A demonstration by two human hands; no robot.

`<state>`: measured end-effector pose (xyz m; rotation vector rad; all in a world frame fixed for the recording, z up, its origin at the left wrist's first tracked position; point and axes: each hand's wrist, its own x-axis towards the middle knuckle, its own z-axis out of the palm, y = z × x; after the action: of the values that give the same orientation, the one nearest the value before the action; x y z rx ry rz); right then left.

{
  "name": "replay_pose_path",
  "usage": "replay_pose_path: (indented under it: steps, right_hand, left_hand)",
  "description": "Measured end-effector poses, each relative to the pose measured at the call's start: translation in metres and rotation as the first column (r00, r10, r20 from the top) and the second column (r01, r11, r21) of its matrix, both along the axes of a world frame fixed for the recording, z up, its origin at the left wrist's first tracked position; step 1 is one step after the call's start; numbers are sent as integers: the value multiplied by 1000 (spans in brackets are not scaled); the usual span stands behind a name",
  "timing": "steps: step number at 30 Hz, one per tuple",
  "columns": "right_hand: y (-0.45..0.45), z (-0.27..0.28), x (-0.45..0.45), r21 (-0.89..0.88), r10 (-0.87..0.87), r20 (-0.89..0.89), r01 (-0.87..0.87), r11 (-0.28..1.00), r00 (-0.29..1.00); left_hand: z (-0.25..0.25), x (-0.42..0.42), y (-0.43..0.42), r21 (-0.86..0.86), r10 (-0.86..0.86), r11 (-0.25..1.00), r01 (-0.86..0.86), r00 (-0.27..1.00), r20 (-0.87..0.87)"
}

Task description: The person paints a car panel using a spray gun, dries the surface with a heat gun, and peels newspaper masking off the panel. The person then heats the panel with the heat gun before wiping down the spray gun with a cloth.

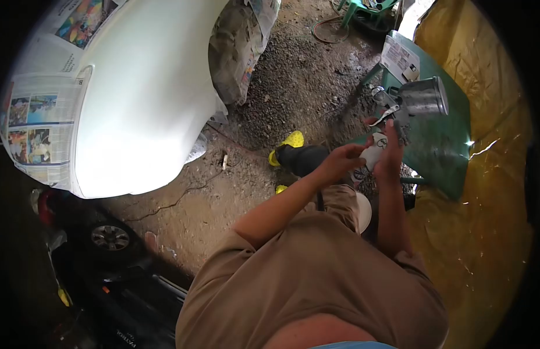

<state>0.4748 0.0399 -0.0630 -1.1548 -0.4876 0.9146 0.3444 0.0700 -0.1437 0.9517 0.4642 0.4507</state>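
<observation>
My left hand (341, 162) is bent, with its fingers closed at the left edge of a white piece with black printed marks (373, 153), perhaps paper or cloth. My right hand (388, 157) wraps the right side of the same piece, its fingers pointing up. Just beyond the fingertips is a spray gun with a metal cup (422, 98), its lever close to my right hand. Whether a finger touches the gun, I cannot tell. The gun is over a green plastic surface (441, 148), and part of it is hidden by my hand.
A large white curved panel (145, 99) edged with newspaper (40, 131) fills the left. Below it stands a black vehicle (116, 279). A brown-yellow tarp (485, 244) hangs at right. Gravel (293, 75), a yellow shoe (292, 141), a green stool (363, 10) and a hose (323, 36) lie ahead.
</observation>
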Motion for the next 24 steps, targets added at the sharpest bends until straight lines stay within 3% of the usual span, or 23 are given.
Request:
replay_pose_path:
  steps: [4,9,14,18,21,24]
  right_hand:
    - [10,13,-4,-96,-37,40,41,995,999]
    - [22,27,-17,-71,30,182,-17,997,983]
    - [50,47,-41,9,63,280,-68,998,958]
    - [67,55,-57,-85,110,315,-87,993,943]
    - [82,67,-66,-98,175,342,-150,984,923]
    - [98,82,-77,-103,229,273,-209,973,934]
  left_hand:
    - [5,-7,8,10,-61,998,61,998,-28]
    - [14,-15,17,32,-68,997,70,996,-50]
    - [22,-22,30,-39,59,998,-58,998,27]
    - [33,-35,42,-109,128,987,-119,989,79]
    - [44,-45,51,-52,193,981,-189,977,87]
    - [46,-51,62,-220,264,951,-220,944,197]
